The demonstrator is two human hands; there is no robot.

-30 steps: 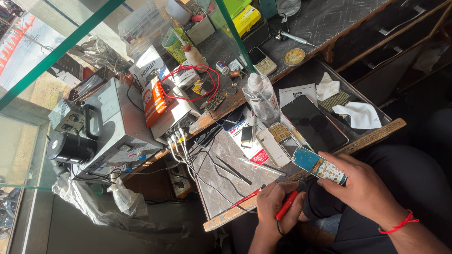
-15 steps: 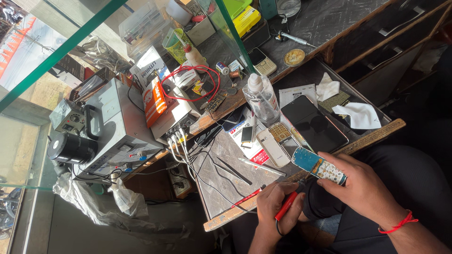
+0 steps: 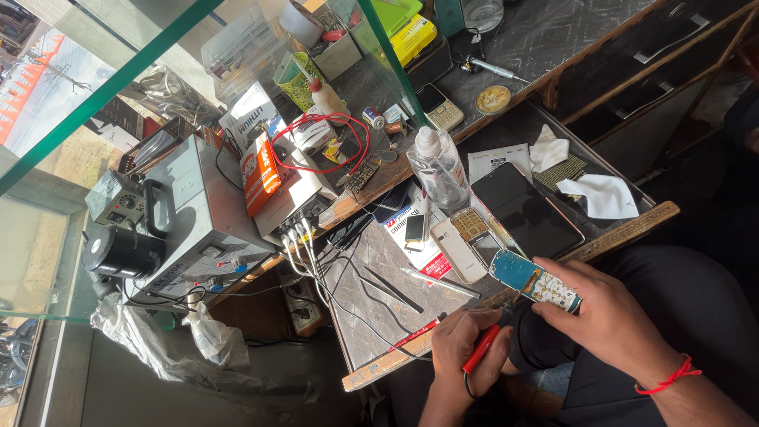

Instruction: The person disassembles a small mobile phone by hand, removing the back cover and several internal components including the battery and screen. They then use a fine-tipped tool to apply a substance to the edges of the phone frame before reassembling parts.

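Gripping one blue phone circuit board [image 3: 534,281], the right hand [image 3: 613,320] is closed — the left hand [image 3: 468,352] is clenching one red-handled tool [image 3: 481,349].

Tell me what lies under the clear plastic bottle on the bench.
The clear plastic bottle stands on printed paper beside a dark phone. What its base covers cannot be seen.
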